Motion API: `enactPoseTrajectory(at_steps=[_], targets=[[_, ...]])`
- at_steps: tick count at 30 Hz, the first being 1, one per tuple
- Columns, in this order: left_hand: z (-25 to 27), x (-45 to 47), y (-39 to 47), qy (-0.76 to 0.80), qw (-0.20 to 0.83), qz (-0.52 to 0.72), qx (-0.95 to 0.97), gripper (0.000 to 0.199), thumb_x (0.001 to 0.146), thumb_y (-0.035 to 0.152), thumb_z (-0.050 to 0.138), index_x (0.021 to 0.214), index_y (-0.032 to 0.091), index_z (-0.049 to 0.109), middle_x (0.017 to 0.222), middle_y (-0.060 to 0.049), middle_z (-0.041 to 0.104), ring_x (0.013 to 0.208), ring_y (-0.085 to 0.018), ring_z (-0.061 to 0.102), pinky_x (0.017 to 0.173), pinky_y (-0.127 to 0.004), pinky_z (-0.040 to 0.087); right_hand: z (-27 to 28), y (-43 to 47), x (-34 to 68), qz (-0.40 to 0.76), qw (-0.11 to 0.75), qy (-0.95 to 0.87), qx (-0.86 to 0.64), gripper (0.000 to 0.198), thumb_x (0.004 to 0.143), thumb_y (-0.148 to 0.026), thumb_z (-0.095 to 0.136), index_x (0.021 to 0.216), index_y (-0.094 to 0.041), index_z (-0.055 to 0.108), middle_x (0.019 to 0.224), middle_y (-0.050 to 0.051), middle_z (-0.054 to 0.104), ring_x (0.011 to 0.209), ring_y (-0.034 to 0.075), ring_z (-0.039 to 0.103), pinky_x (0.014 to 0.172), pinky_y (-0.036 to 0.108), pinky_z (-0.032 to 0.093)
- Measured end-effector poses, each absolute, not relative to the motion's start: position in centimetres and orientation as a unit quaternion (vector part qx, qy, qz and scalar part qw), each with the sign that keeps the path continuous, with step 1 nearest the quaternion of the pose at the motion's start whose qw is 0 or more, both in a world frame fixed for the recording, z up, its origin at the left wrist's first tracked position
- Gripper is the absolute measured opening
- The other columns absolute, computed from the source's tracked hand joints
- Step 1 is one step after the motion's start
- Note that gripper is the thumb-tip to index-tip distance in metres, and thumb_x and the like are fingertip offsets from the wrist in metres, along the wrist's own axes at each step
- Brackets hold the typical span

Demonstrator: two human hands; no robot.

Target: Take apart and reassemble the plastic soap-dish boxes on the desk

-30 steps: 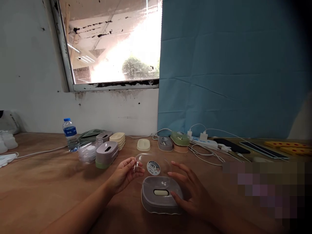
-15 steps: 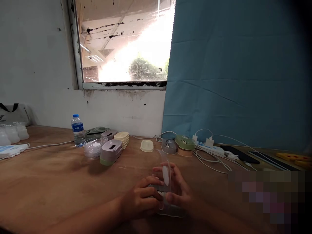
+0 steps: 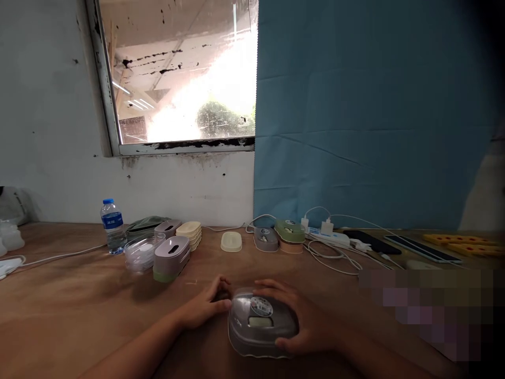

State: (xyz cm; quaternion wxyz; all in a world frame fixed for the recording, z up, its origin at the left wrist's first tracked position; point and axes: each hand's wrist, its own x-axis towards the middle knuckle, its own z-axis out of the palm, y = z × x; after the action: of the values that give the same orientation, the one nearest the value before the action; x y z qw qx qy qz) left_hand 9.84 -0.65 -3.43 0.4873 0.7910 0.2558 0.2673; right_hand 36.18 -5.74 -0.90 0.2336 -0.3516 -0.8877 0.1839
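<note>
In front of me on the table sits a grey oval plastic box (image 3: 252,339) under a clear cover. An oval sticker (image 3: 262,306) is on the clear top, and a cream-coloured piece shows through a slot below it. My right hand (image 3: 303,318) wraps round the right side of the box, thumb at the front and fingers over the far edge. At the left side is my left hand (image 3: 207,302), its fingers bent and apart from the thumb. The left thumb tip reaches the box's left edge; nothing is held in that hand.
Behind, at left, are a water bottle (image 3: 113,226), stacked clear covers (image 3: 144,252), lilac boxes (image 3: 172,252) and stacked cream trays (image 3: 189,231). A single cream tray (image 3: 231,241), a grey box (image 3: 265,239) and a green box (image 3: 290,231) stand further right, beside cables and a power strip (image 3: 329,237).
The clear cover, upright between my hands before, now lies over the grey box. My left hand has moved left off it; my right hand has settled round its right side. The camera view has shifted.
</note>
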Motion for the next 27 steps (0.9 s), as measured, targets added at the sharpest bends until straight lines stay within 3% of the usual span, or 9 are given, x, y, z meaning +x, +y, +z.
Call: enactPoseTrajectory(at_steps=[7, 16, 23, 27], targets=[[-2.9, 10.3, -1.8, 0.265, 0.519, 0.228, 0.780, 0.044, 0.068, 0.039, 0.065, 0.096, 0.019, 0.038, 0.097, -0.001, 0.046, 0.092, -0.016, 0.043, 0.080, -0.028, 0.035, 0.0, -6.4, 35.8, 0.186, 0.178, -0.895, -0.363, 0.080, 0.054, -0.044, 0.070, 0.127, -0.028, 0.040, 0.133, 0.009, 0.036, 0.123, 0.034, 0.028, 0.099, 0.048, 0.025], [-2.7, 10.3, -1.3, 0.262, 0.527, 0.218, 0.779, 0.047, 0.065, 0.041, 0.067, 0.095, 0.019, 0.039, 0.089, 0.001, 0.043, 0.084, -0.014, 0.041, 0.074, -0.025, 0.034, 0.3, -6.2, 35.7, 0.200, 0.147, -0.907, -0.339, 0.096, 0.046, -0.039, 0.074, 0.131, -0.022, 0.032, 0.137, 0.011, 0.028, 0.123, 0.030, 0.030, 0.100, 0.041, 0.029], [-3.7, 10.3, -0.9, 0.274, 0.492, 0.228, 0.794, 0.052, 0.064, 0.047, 0.064, 0.101, 0.018, 0.041, 0.097, -0.002, 0.046, 0.090, -0.017, 0.043, 0.079, -0.028, 0.034, -1.1, -4.8, 36.6, 0.220, 0.176, -0.912, -0.297, 0.097, 0.044, -0.038, 0.077, 0.129, -0.024, 0.032, 0.137, 0.011, 0.028, 0.123, 0.028, 0.031, 0.100, 0.040, 0.029], [-3.2, 10.7, -1.4, 0.268, 0.495, 0.245, 0.790, 0.047, 0.069, 0.047, 0.060, 0.100, 0.017, 0.042, 0.100, -0.004, 0.047, 0.094, -0.018, 0.042, 0.083, -0.030, 0.033, -2.7, -3.7, 37.3, 0.212, 0.222, -0.909, -0.281, 0.095, 0.040, -0.038, 0.078, 0.125, -0.025, 0.037, 0.131, 0.009, 0.036, 0.119, 0.028, 0.037, 0.098, 0.040, 0.031]])
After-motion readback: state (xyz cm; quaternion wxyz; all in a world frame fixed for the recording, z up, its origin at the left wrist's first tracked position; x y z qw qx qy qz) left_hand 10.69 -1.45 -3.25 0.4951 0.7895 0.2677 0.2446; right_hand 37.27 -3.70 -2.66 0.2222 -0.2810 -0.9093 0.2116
